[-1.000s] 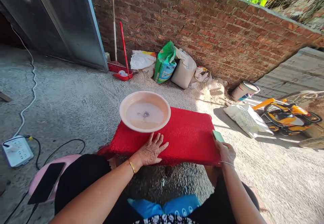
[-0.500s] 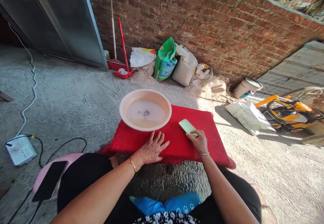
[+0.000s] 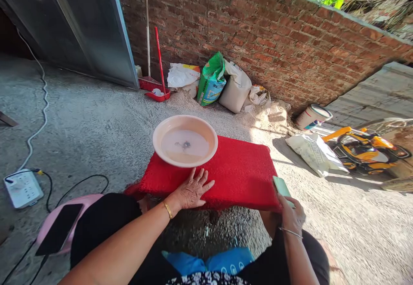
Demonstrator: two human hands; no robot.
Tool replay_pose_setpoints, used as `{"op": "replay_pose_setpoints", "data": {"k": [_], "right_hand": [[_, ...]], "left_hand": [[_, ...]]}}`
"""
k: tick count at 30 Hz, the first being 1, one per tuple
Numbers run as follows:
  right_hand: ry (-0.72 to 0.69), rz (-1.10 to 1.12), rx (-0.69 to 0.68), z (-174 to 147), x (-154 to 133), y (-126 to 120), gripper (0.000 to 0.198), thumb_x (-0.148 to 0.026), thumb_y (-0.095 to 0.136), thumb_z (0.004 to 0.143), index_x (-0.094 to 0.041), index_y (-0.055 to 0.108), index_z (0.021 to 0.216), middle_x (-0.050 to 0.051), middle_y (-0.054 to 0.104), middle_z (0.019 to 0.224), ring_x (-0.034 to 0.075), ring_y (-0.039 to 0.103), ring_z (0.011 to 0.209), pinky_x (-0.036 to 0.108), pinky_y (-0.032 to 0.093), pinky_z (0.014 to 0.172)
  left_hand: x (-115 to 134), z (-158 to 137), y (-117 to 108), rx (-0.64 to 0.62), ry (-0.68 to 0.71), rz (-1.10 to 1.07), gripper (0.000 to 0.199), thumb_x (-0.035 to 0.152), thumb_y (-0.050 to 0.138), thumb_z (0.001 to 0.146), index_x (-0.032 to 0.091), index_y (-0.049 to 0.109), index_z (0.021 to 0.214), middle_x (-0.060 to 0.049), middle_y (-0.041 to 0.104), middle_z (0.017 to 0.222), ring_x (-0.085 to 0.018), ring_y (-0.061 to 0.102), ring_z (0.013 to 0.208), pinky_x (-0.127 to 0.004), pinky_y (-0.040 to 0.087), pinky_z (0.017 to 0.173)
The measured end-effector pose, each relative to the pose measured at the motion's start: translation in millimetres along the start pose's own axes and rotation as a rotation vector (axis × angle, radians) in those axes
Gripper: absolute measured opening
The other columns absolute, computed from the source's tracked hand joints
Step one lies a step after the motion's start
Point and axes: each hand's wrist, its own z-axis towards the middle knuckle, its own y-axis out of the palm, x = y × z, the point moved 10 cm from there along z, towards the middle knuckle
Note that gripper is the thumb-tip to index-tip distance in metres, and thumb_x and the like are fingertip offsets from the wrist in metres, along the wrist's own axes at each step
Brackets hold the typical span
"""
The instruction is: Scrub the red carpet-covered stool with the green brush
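Note:
My left hand (image 3: 192, 190) lies flat with fingers spread on the red cloth (image 3: 243, 160) that covers a low table. It is just in front of a pale pink basin (image 3: 158, 148) of cloudy water, with a small dark patch in the middle. At the table's right edge, my right hand (image 3: 293, 214) grips a light green phone case (image 3: 282, 187) by its near end. Whether a phone sits inside the case I cannot tell. The case is tilted, and the fingers partly cover it.
A black phone (image 3: 61, 229) with a cable lies on a pink stool (image 3: 88, 200) at left, near a white power strip (image 3: 23, 189). Sacks (image 3: 235, 89) and a red dustpan (image 3: 158, 96) stand by the brick wall. Right are a bucket (image 3: 312, 117) and an orange ride-on toy (image 3: 371, 149).
My right hand has moved right and toward me with the green phone case, from over the cloth to the table's right edge. My left hand stays on the cloth.

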Motion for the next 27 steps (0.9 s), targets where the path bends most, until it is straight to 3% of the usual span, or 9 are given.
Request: {"op": "replay_pose_setpoints", "data": {"k": [2,6,10,12,15,19,22,25,27], "right_hand": [[-0.107,0.148,-0.032,-25.7,-49.5,22.8,0.05,-0.069,0.06,0.064,-0.02,0.066,0.075,0.005,0.062,0.082,0.02,0.054,0.074,0.034,0.043,0.071],[-0.482,0.334,-0.322,-86.9,-157.6,82.8,0.037,-0.06,0.066,0.069,-0.023,0.065,0.074,0.003,0.057,0.085,0.018,0.055,0.081,0.03,0.044,0.072],[-0.645,0.342,-0.497,-118.2,-197.6,119.1,0.026,-0.051,0.067,0.073,-0.026,0.066,0.08,0.003,0.056,0.09,0.017,0.056,0.084,0.029,0.046,0.074],[-0.622,0.31,-0.492,-107.5,-188.2,122.1,0.028,-0.053,0.067,0.072,-0.026,0.067,0.079,0.003,0.056,0.09,0.018,0.056,0.083,0.029,0.046,0.072],[-0.472,0.218,-0.372,-63.7,-140.9,101.5,0.038,-0.061,0.065,0.067,-0.024,0.068,0.077,0.004,0.056,0.09,0.019,0.055,0.083,0.031,0.045,0.072],[-0.151,-0.022,-0.107,0.5,-41.8,32.3,0.048,-0.068,0.062,0.059,-0.023,0.068,0.076,0.006,0.057,0.085,0.023,0.052,0.084,0.036,0.043,0.078],[0.052,-0.141,0.042,22.7,15.5,-19.9,0.049,-0.068,0.062,0.056,-0.024,0.067,0.077,0.007,0.057,0.082,0.027,0.051,0.088,0.039,0.041,0.08],[0.119,-0.125,0.075,22.4,29.0,-35.2,0.049,-0.068,0.06,0.057,-0.023,0.067,0.076,0.007,0.058,0.079,0.028,0.052,0.087,0.039,0.041,0.078],[0.052,-0.063,0.024,11.4,8.5,-19.4,0.05,-0.069,0.06,0.059,-0.022,0.067,0.076,0.006,0.059,0.077,0.026,0.053,0.081,0.038,0.041,0.075]], "left_hand": [[-0.3,0.2,0.9,-0.008,0.0,0.0,0.083,0.059,0.06,0.076,0.024,0.031,0.145,-0.02,0.027,0.151,-0.039,0.023,0.139,-0.059,0.011,0.109],[-1.6,1.2,2.7,-0.028,-0.011,-0.012,0.08,0.061,0.056,0.079,0.025,0.031,0.145,-0.018,0.03,0.15,-0.037,0.023,0.139,-0.059,0.009,0.109],[-0.6,2.2,1.7,-0.028,-0.006,-0.009,0.081,0.061,0.055,0.079,0.025,0.029,0.146,-0.018,0.034,0.148,-0.037,0.023,0.139,-0.059,0.008,0.11],[-0.2,2.5,1.1,-0.029,-0.006,-0.006,0.08,0.062,0.055,0.079,0.025,0.031,0.145,-0.018,0.033,0.148,-0.037,0.023,0.139,-0.059,0.009,0.11],[-0.2,2.6,0.1,-0.022,-0.01,0.003,0.08,0.062,0.056,0.078,0.024,0.033,0.144,-0.018,0.031,0.15,-0.038,0.023,0.139,-0.059,0.01,0.11],[0.2,2.4,0.1,-0.02,-0.013,0.0,0.081,0.058,0.061,0.076,0.024,0.033,0.144,-0.019,0.029,0.15,-0.039,0.023,0.138,-0.06,0.011,0.109],[0.5,2.5,-1.2,-0.027,-0.016,-0.016,0.081,0.056,0.063,0.075,0.024,0.034,0.144,-0.02,0.03,0.15,-0.04,0.024,0.138,-0.06,0.012,0.109],[0.6,2.7,-3.9,-0.035,-0.021,-0.017,0.08,0.056,0.063,0.075,0.023,0.035,0.143,-0.021,0.03,0.149,-0.04,0.025,0.138,-0.06,0.013,0.109],[0.4,2.7,-5.2,-0.041,-0.024,-0.016,0.08,0.055,0.063,0.075,0.023,0.035,0.143,-0.021,0.031,0.149,-0.04,0.025,0.138,-0.06,0.013,0.109]]}}
